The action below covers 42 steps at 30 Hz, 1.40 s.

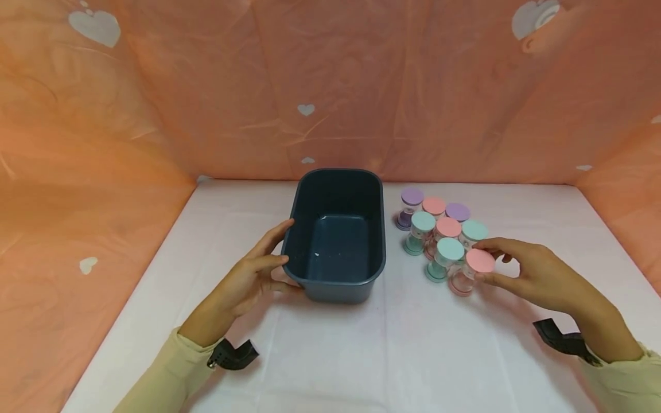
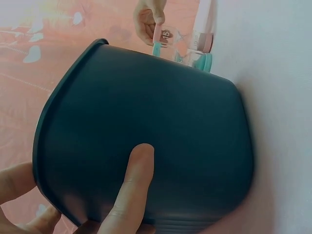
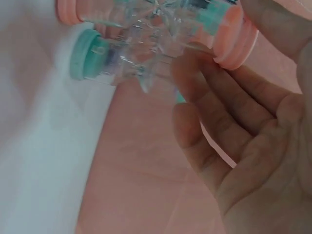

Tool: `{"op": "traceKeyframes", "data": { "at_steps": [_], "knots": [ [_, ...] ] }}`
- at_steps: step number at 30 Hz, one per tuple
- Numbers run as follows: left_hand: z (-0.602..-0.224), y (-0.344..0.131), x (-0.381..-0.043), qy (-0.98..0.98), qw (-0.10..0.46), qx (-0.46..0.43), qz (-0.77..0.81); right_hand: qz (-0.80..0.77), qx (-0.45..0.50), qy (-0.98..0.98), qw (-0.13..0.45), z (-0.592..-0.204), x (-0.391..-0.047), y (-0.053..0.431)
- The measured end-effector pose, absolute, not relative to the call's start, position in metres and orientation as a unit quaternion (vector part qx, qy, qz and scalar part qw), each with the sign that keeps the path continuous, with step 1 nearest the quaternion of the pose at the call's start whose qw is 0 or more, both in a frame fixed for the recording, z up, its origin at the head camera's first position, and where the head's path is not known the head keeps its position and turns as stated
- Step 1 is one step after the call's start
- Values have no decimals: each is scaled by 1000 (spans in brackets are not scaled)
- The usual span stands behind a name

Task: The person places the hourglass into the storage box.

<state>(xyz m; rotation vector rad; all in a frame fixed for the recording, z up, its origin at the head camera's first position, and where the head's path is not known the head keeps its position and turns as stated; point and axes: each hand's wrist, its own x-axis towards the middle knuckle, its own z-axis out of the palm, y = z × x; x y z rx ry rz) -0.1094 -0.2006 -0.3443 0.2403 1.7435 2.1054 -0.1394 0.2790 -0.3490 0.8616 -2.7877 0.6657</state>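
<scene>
My left hand (image 1: 251, 275) rests against the left side and near corner of a dark blue bin (image 1: 343, 291). In the left wrist view its thumb (image 2: 139, 170) lies on the bin's outer wall (image 2: 161, 107). At the right, my right hand (image 1: 537, 275) pinches the pink cap of a clear hourglass (image 1: 480, 261) between thumb and fingers. Its pink base appears to be on the table. The same pink cap (image 3: 236, 41) shows beside the fingers in the right wrist view. Closest to it stands a mint-capped hourglass (image 1: 449, 250).
Several more hourglasses with purple, pink and mint caps stand grouped behind, among them a purple one (image 1: 412, 198) nearest the bin. A white cloth (image 1: 330, 355) covers the table. Orange sheeting (image 1: 351, 86) with white hearts rises at the back and both sides.
</scene>
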Motion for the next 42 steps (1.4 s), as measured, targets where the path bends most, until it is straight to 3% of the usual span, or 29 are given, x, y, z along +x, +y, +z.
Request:
{"op": "traceKeyframes", "data": {
  "at_steps": [42],
  "knots": [
    [-349,-203,-105,657,185,54,729,332,315,-878,142,-261,-148,225]
  ]
}}
